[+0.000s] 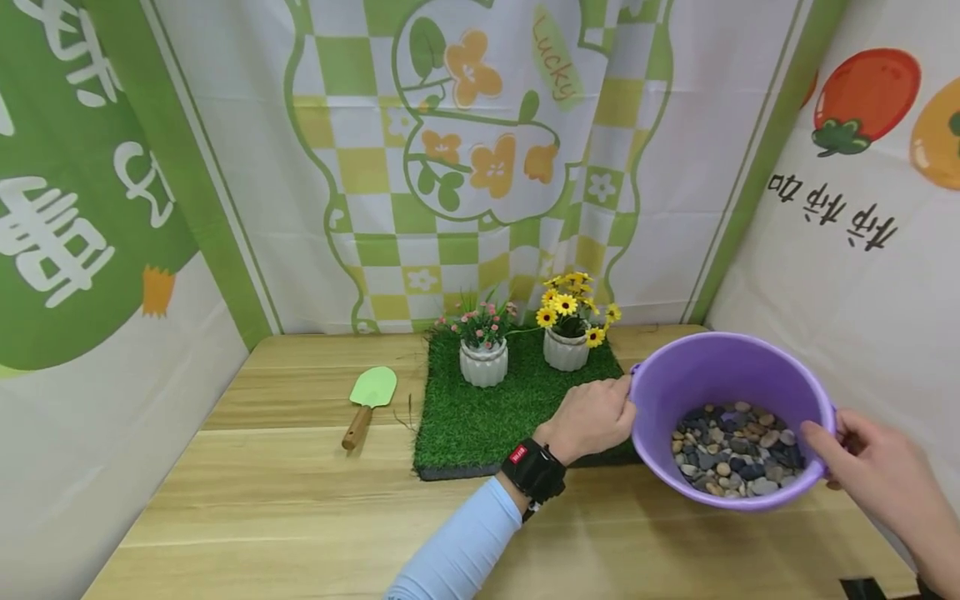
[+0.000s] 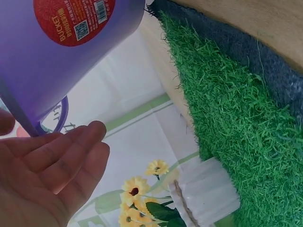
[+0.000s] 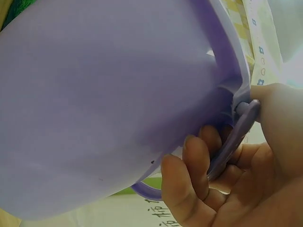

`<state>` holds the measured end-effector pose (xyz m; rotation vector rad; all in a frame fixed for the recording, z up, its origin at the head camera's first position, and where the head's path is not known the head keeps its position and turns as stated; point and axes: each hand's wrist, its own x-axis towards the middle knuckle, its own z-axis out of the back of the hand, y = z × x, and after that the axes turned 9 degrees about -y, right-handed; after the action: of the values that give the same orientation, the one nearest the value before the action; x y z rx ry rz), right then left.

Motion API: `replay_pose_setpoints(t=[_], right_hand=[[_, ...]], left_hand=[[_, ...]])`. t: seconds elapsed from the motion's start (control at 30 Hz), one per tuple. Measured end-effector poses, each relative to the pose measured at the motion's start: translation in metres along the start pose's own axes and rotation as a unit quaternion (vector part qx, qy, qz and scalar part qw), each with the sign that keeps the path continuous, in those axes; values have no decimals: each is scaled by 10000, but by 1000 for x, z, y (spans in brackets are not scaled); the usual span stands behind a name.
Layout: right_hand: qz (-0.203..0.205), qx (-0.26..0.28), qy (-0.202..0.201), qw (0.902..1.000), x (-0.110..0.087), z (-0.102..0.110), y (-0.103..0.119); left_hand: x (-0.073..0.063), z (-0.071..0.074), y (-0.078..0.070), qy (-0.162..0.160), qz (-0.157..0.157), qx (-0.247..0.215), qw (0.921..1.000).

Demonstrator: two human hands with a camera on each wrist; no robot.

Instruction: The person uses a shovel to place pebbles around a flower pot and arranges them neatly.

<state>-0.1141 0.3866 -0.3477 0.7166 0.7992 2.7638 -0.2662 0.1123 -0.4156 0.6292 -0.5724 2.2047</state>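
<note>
A purple bucket (image 1: 720, 367) with small mixed stones (image 1: 738, 454) on its bottom is tilted toward me at the table's right side. My left hand (image 1: 592, 419) grips the bucket's left rim, next to the grass mat. On the opposite side, my right hand (image 1: 873, 458) holds the rim with the thumb over it. In the right wrist view, that hand's fingers curl under the rim beside the bucket's handle (image 3: 234, 139). A round red label (image 2: 75, 21) shows on the bucket's outer wall in the left wrist view.
A square of artificial grass (image 1: 480, 425) lies mid-table. On it stand a white pot of pink flowers (image 1: 483, 367) and a white pot of yellow flowers (image 1: 566, 350). A green trowel (image 1: 367, 400) with a wooden handle lies left of it. Printed cloths (image 1: 495, 125) hang around the table.
</note>
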Motion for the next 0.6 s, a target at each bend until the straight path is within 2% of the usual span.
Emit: replay_pose_setpoints(t=[0.3,0.6], right_hand=[[184,57,258,9995,-1,4,3],[119,-171,198,9996,1,7,9]], left_hand=[[-3,-6,0,-248,-166,27,9996],[0,-6,1,-140,-184,-78,9997]])
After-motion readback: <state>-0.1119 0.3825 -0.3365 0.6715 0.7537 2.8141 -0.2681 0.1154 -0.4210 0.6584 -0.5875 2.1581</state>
